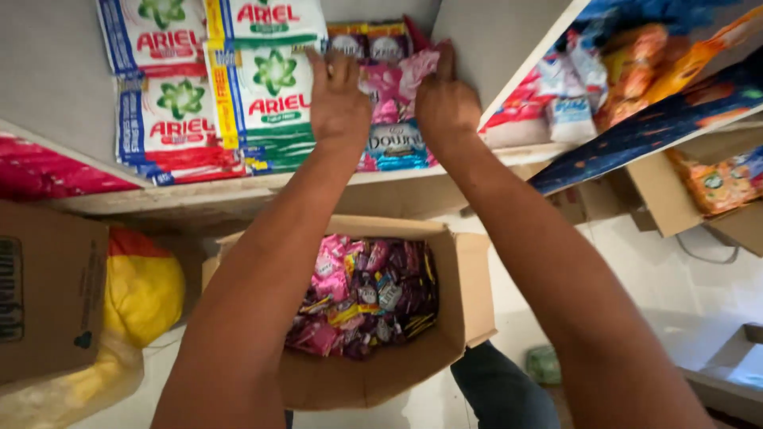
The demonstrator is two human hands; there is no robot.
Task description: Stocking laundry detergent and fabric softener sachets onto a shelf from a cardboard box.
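Fingers (347, 67) on glossy pink sachets (391, 87)

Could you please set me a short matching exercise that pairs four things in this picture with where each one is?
Things:
1. pink sachets
2. open cardboard box
3. green-and-white packets
4. yellow sack

Places:
A. on the floor at far left, beside a closed carton
B. on the shelf, under both hands
C. below the shelf, between the forearms
D. on the shelf, left of the left hand

Pairs: 1-B, 2-C, 3-D, 4-A

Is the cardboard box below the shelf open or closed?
Open: the cardboard box has its flaps spread, and pink and purple sachets show inside.
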